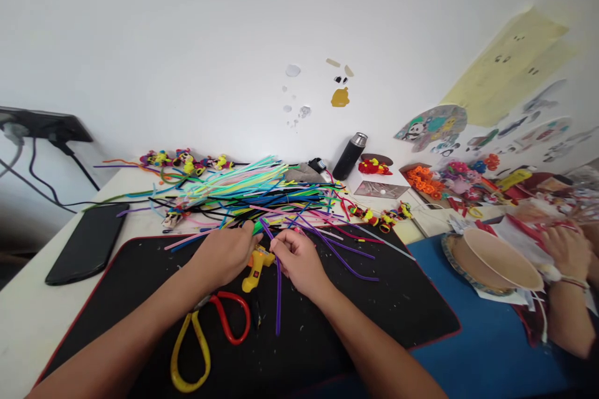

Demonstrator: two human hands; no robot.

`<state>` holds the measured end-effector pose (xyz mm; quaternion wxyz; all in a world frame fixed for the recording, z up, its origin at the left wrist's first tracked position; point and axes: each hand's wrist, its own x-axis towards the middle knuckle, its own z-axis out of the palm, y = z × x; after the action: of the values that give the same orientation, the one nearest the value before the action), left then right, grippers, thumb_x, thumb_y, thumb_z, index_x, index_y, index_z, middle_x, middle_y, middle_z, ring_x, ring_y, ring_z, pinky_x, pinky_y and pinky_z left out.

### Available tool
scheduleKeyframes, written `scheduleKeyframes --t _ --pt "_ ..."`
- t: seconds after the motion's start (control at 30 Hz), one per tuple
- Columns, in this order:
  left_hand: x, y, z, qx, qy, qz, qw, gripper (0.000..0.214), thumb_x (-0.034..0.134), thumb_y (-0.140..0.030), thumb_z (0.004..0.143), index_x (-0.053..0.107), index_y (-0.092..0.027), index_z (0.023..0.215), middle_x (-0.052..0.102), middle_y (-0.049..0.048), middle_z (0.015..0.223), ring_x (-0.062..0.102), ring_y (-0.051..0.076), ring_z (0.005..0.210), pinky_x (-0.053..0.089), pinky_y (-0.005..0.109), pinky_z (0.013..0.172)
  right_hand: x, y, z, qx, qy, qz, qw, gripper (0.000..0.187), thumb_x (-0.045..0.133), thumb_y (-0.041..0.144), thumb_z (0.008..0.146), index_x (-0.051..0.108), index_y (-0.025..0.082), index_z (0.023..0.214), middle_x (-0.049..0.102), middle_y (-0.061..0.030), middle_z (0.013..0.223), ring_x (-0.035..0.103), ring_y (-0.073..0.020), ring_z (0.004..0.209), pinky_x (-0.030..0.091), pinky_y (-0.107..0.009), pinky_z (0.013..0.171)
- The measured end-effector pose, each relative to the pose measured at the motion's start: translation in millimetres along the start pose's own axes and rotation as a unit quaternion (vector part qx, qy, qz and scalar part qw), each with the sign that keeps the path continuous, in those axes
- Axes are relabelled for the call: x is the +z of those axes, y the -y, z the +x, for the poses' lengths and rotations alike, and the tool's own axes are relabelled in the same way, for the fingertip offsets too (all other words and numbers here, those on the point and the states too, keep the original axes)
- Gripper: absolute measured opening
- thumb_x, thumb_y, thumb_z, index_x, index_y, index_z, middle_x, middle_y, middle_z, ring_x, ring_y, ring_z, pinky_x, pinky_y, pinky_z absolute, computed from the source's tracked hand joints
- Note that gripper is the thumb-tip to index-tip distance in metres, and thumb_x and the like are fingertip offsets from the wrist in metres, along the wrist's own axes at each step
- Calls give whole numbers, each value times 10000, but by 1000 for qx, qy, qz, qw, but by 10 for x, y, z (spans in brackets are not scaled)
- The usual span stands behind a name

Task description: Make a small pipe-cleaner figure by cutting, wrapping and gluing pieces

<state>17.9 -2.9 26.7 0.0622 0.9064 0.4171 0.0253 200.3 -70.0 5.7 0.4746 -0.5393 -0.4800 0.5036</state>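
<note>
purple pipe cleaner point(277, 280) runs from the pinching fingertips of the right hand point(299, 262) down over the black mat point(374, 305). left hand point(224, 255) is closed among the heap of coloured pipe cleaners point(253, 193); what it grips is hidden. no writing can be read anywhere. a yellow glue gun point(255, 267) lies half covered between both hands, red-and-yellow scissors point(206, 330) are partly under the left forearm, and a co-worker's hand point(568, 249) is cut off at the worktop point(28, 312) edge.
</note>
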Motion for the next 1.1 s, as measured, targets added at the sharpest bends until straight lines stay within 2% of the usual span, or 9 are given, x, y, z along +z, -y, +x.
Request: scheduleKeyframes --t 0.17,0.3,0.37,0.47,0.57,0.67,0.73,0.93,1.1 --pt "-24 66 26 -6 42 -115 992 345 312 -430 1075 564 -223 964 698 92 821 716 312 799 491 388 723 -16 -14 -2 -4 0 -3 1000 235 636 415 912 581 230 779 416 110 495 351 -98 414 269 -246 459" --pt "-131 83 40 4 72 -218 973 400 279 -531 1047 485 -260 837 640 51 810 650 274 787 484 377 737 -53 18 -4 2 -7 -1 1000 242 642 429 895 579 230 772 407 108 503 354 -104 432 274 -252 469" --pt "-160 83 46 1 80 -235 969 421 258 -557 1042 462 -263 820 625 44 806 637 265 778 488 370 729 -71 40 -11 8 -7 0 1000 244 645 436 888 581 231 771 398 109 501 351 -106 439 277 -254 475" --pt "-118 84 51 -2 70 -202 977 415 255 -535 1051 468 -260 824 642 53 808 660 272 784 496 372 733 -81 57 -21 7 -4 -2 1000 242 644 437 884 586 230 772 388 108 502 346 -109 447 275 -257 482" --pt "-6 79 49 -9 31 -108 994 347 298 -430 1065 550 -228 937 701 95 830 717 308 811 504 382 724 -69 56 -18 0 -7 -9 1000 238 638 431 885 598 225 774 398 101 512 349 -112 460 268 -259 486" --pt "79 59 38 -17 2 -3 1000 347 308 -346 1082 595 -152 1090 729 141 779 750 350 769 497 382 642 -37 50 -3 -8 -17 -13 1000 240 638 428 884 602 221 769 406 95 524 349 -112 475 264 -258 490" --pt "90 47 29 -14 -5 37 999 367 301 -326 1094 604 -119 1114 735 161 751 757 362 738 484 375 594 -7 49 6 -16 -15 -13 1000 245 643 424 884 599 219 758 404 91 530 349 -112 486 263 -256 494" --pt "46 77 18 -15 -14 42 999 339 318 -321 1106 605 -140 1086 762 160 783 776 345 759 474 355 595 23 53 6 -13 -11 -7 1000 248 652 428 892 604 222 764 424 79 554 358 -116 501 269 -252 494" --pt "107 117 29 -14 -25 -1 1000 298 347 -316 1089 599 -164 1038 751 152 783 767 336 749 484 353 602 -5 48 -5 -5 -13 -14 1000 261 664 444 880 601 222 760 428 76 544 355 -116 499 256 -245 481"
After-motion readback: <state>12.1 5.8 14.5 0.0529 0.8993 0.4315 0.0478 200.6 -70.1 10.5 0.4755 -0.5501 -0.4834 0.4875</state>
